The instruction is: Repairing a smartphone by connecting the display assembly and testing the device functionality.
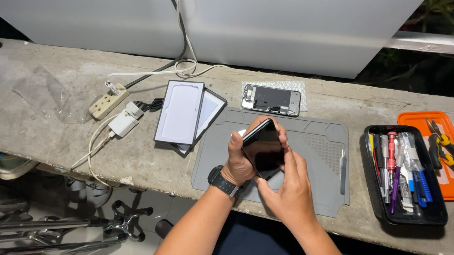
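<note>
A black smartphone (263,147) with a dark screen is held tilted above a grey work mat (324,153). My left hand (239,159), with a black watch on its wrist, grips the phone's left edge from below. My right hand (288,183) lies against the phone's right and lower edge, fingers along the side. Behind the mat an opened phone body (271,99) lies on a piece of bubble wrap.
A black tray (369,174) of screwdrivers and small tools stands at the right, beside an orange tray (413,119) with pliers. Two flat white boxes (179,112) lie left of the mat. A power strip (108,101), charger and cables sit further left on the concrete ledge.
</note>
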